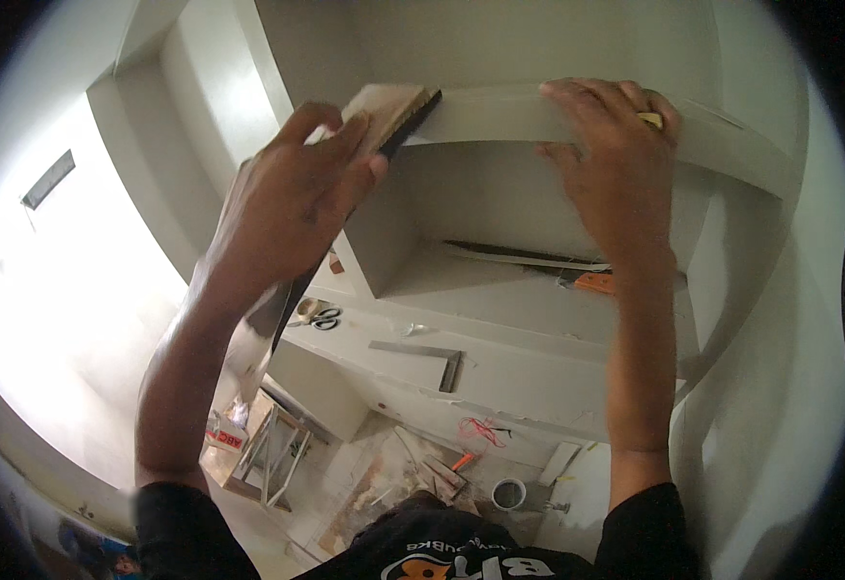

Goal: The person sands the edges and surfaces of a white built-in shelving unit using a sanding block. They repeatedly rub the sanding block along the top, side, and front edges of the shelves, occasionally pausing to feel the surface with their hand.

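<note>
My left hand [292,196] grips a long strip [393,109], pale brown on its face with a dark edge. The strip's upper end meets the front edge of a white shelf [495,116], and its length slants down behind my forearm. Along that same edge, farther right, lies my right hand [611,152], fingers over the front face and thumb lower down. A small yellow thing [650,119] shows at its outer fingers; whether it is held or worn is unclear. Motion blurs the right fingertips.
In the lower compartment are an orange-handled tool [595,283] and thin strips [524,255]. Scissors [326,319], a tape roll [309,310] and a metal square [451,368] lie on the ledge below. Down on the floor stand a bucket [509,494] and a stepladder [277,457].
</note>
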A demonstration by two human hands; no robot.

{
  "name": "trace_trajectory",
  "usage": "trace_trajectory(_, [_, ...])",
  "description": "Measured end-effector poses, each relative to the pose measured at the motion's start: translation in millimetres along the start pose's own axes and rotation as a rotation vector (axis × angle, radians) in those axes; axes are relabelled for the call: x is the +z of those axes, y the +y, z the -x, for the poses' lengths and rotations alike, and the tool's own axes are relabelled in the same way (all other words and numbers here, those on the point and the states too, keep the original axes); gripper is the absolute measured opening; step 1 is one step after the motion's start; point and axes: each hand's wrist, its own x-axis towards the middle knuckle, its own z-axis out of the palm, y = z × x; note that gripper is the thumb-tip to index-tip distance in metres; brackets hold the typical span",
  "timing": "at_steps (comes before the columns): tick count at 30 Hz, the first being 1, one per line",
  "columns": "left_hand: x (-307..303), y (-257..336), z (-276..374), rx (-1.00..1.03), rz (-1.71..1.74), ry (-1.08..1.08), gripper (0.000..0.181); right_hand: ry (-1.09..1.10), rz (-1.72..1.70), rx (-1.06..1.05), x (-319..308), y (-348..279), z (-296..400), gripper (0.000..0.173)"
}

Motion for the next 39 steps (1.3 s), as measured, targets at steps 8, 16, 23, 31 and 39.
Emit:
trace_trajectory(8, [-42, -48, -36, -0.101, 0.170, 0.034, 0.060, 0.037, 0.038, -0.043, 0, -1, 1, 0.050])
trace_trajectory(16, [-4, -55, -38, -0.034, -0.167, 0.011, 0.046, 0.043, 0.024, -0.025, 3, -8, -4, 0.053])
trace_trajectory(23, [-34, -25, 1, -0.138, 0.153, -0.013, 0.052, 0.020, 0.138, -0.037, 4, 11, 6, 0.053])
trace_trajectory(31, [-17, -51, -63, 0.026, -0.128, -0.169, 0.050, 0.015, 0.167, -0.049, 15, 16, 4, 0.054])
trace_trajectory(39, [-18, -71, -11, -0.038, 0.080, -0.021, 0.059, -0.003, 0.270, -0.138, 12, 25, 6, 0.052])
